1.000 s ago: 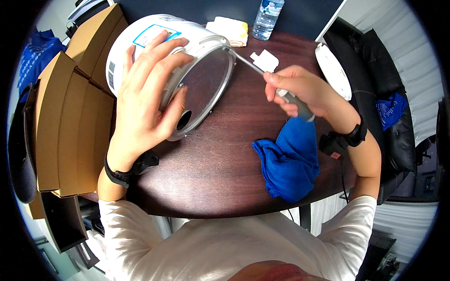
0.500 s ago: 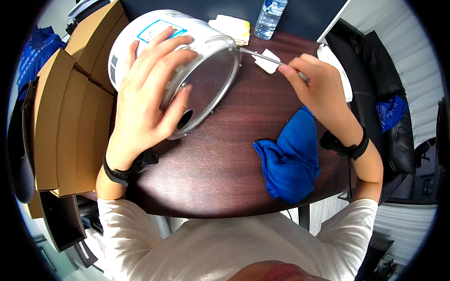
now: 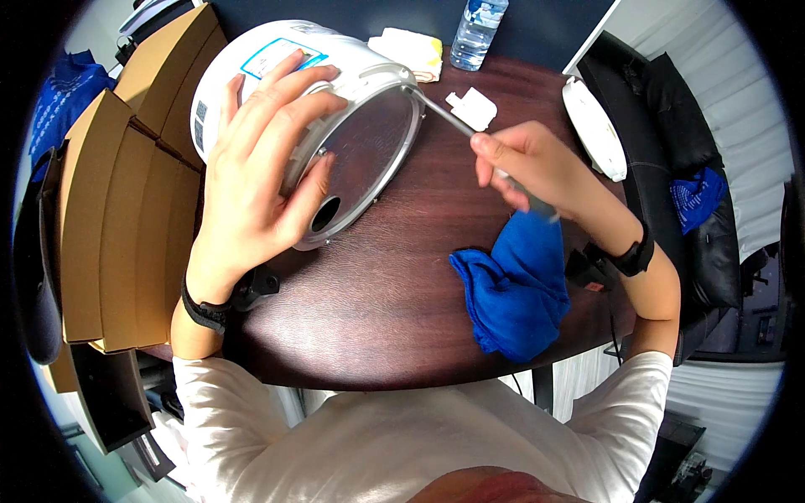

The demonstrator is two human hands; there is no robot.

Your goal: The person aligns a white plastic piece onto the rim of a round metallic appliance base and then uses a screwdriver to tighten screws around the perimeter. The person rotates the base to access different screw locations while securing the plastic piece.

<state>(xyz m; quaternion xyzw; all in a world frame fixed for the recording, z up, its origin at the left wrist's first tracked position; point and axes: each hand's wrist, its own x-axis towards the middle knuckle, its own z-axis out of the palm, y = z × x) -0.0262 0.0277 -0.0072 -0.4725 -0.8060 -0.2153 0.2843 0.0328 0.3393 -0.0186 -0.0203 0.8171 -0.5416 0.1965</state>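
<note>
A white round appliance (image 3: pixel 222 63) lies tilted on the table, its circular end with a clear-edged rim and dark see-through face turned toward me. My left hand (image 3: pixel 264 172) spreads its fingers over the white body and hooks its thumb on the rim, holding the appliance. In my right hand (image 3: pixel 524 163) is a screwdriver (image 3: pixel 449 119), its shaft slanting up and left to the upper right of the rim. The tip meets the rim by a corner screw spot. Small screws dot the rim's lower edge. The handle end is blurred behind my fingers.
A blue cloth (image 3: pixel 520 289) lies crumpled below my right hand. Beyond are a small white plastic piece (image 3: pixel 474 109), a folded white-and-yellow cloth (image 3: pixel 411 52) and a water bottle (image 3: pixel 478 38). A white oval part (image 3: pixel 594 126) rests at the right edge; cardboard boxes (image 3: pixel 101 226) stand left.
My right hand has shifted down and left, and the screwdriver now slants more steeply, with more of its handle showing. My left hand stays on the appliance, which has shifted slightly left.
</note>
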